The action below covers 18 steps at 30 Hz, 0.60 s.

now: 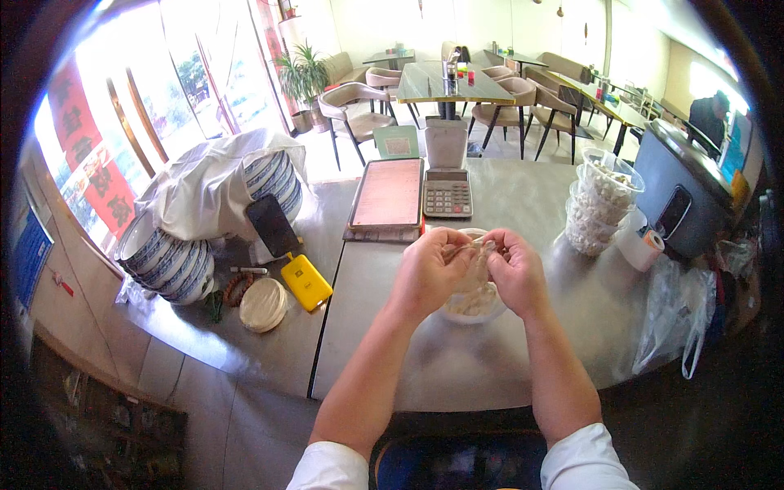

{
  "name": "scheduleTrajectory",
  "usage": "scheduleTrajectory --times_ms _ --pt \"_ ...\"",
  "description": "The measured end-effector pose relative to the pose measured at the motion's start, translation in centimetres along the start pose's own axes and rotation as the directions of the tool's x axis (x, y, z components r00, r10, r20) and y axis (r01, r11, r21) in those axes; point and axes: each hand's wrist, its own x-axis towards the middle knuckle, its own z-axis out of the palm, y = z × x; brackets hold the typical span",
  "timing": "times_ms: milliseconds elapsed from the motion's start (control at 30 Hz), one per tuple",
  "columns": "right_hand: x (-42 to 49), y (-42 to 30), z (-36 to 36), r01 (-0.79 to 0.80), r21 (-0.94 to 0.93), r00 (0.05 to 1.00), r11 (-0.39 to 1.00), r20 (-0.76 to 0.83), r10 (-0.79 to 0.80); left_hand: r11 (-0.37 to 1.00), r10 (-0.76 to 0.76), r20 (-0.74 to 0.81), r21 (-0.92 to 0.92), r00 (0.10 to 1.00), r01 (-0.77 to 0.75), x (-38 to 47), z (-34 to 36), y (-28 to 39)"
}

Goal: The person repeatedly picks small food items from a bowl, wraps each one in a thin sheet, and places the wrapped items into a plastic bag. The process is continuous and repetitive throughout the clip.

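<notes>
My left hand (433,264) and my right hand (516,264) are raised close together in front of me. Between the fingertips of both they pinch a thin, translucent, whitish material (476,268), which looks like the gathered top of a plastic bag. It hangs down toward a round white tub (471,318) on the steel counter. Pale lumpy contents (473,302) show inside the tub, partly hidden by my hands. Whether the hanging material encloses these contents, I cannot tell.
Stacked clear tubs (597,208) with pale contents stand right, near a paper roll (643,248) and plastic bag (674,318). A calculator (448,195) and menu (388,193) lie ahead. Left are stacked patterned bowls (168,263), a phone (272,225) and a yellow case (306,283).
</notes>
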Motion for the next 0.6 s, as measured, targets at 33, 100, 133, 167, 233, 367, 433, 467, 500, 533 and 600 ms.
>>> scheduleTrajectory --times_ms 33,100,133,167,233,367,433,467,500,533,600 --pt "0.0 0.0 0.3 0.008 0.037 1.000 0.999 -0.001 -0.008 1.000 0.023 0.012 -0.012 1.000 -0.023 0.1 0.0 -0.4" --pt "-0.1 -0.1 0.5 0.010 0.085 1.000 0.996 0.006 -0.011 0.999 0.029 0.022 -0.021 0.999 -0.028 0.0 0.0 -0.3" --pt "-0.1 -0.4 0.4 0.004 0.096 1.000 0.995 0.015 -0.006 1.000 0.011 0.019 -0.017 1.000 -0.011 -0.1 0.1 0.4" --pt "-0.1 -0.6 0.4 -0.002 0.107 1.000 0.994 0.024 -0.001 1.000 -0.006 0.016 -0.014 1.000 0.006 -0.2 0.1 0.8" --pt "-0.1 -0.2 0.4 0.061 0.056 0.998 0.997 -0.011 -0.061 0.998 -0.002 -0.026 -0.062 1.000 0.000 -0.1 0.4 0.5" --pt "-0.2 -0.4 0.6 0.107 -0.023 0.992 0.994 -0.058 -0.109 1.000 -0.007 -0.022 0.016 1.000 0.008 -0.1 0.2 0.2" --pt "-0.1 -0.3 0.3 0.108 -0.011 0.993 0.994 -0.040 -0.109 1.000 0.002 -0.010 -0.017 1.000 -0.003 -0.1 0.4 0.2" --pt "-0.1 -0.2 0.2 0.108 -0.004 0.994 0.994 -0.032 -0.109 0.999 0.007 -0.004 -0.034 1.000 -0.007 -0.1 0.5 0.2" --pt "-0.1 -0.2 0.3 0.110 0.014 0.993 0.994 -0.037 -0.110 0.999 0.026 0.001 -0.024 1.000 -0.026 -0.1 0.5 0.1" --pt "-0.2 -0.4 0.3 0.112 0.031 0.993 0.993 -0.043 -0.111 0.999 0.045 0.006 -0.014 0.999 -0.045 -0.1 0.6 0.0" --pt "-0.3 -0.5 0.3 0.122 0.026 0.992 0.992 -0.039 -0.121 0.998 0.057 0.028 0.028 0.998 -0.058 -0.1 0.6 0.0"
